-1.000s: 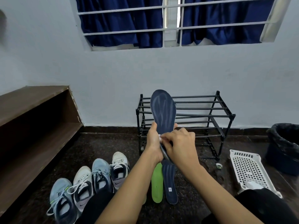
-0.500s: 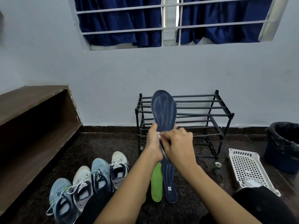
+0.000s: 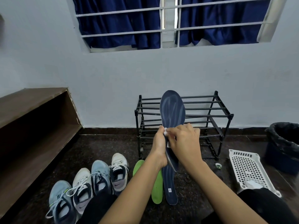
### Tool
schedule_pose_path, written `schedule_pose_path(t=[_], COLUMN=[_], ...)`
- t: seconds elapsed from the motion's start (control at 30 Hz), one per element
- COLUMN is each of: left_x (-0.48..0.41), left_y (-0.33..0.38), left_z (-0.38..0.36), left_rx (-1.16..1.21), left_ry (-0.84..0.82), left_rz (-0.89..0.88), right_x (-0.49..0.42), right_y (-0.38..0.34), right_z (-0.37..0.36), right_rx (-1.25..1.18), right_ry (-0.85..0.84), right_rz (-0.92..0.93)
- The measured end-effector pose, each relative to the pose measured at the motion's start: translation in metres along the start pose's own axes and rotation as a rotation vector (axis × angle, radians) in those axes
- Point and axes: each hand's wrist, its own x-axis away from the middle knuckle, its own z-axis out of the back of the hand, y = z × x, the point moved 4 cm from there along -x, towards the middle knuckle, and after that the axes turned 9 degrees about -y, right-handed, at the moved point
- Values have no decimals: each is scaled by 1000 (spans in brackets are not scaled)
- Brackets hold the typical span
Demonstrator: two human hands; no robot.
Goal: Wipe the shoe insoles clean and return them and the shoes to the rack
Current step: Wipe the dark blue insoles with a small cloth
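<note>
A dark blue insole (image 3: pixel 172 109) stands upright in front of the black shoe rack (image 3: pixel 216 115). My left hand (image 3: pixel 159 147) grips its lower part from the left. My right hand (image 3: pixel 182 143) presses a small white wipe (image 3: pixel 165 132) against the insole's face, fingers curled round it. On the floor below lie a second dark blue insole (image 3: pixel 169 189) and two green insoles (image 3: pixel 157 189), (image 3: pixel 137 166). Several sneakers (image 3: pixel 100 177) stand in a row at the lower left.
A white perforated basket (image 3: pixel 249 168) lies on the floor at the right, beside a dark bin with a black liner (image 3: pixel 284 143). A small tape roll (image 3: pixel 218 165) sits near the rack's foot. A brown wooden bench (image 3: pixel 32 120) runs along the left wall.
My right hand with the wipe has slid a little up the insole. The insole stays upright in my left hand.
</note>
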Motion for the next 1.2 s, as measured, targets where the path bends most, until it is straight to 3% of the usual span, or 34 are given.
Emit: schedule_pose_path(t=[0.23,0.53,0.9,1.07,1.2], left_x=[-5,3,-5,1,2], left_y=[8,-8,5,-5,-9], left_z=[8,-9,9,-1,-5], left_rx=[39,-17,17,-31,-46], left_ry=[20,-5,77,55,37], left_rz=[-51,6,-83,-36,-44], right_x=[11,-8,8,-5,-9], right_y=[-4,16,-5,6,11], right_z=[-5,-1,-9,-2,-3], right_rx=[-29,6,-70,68,8], right_ry=[-132,-12,-94,-29,2], right_rz=[24,-100,18,-46,-83])
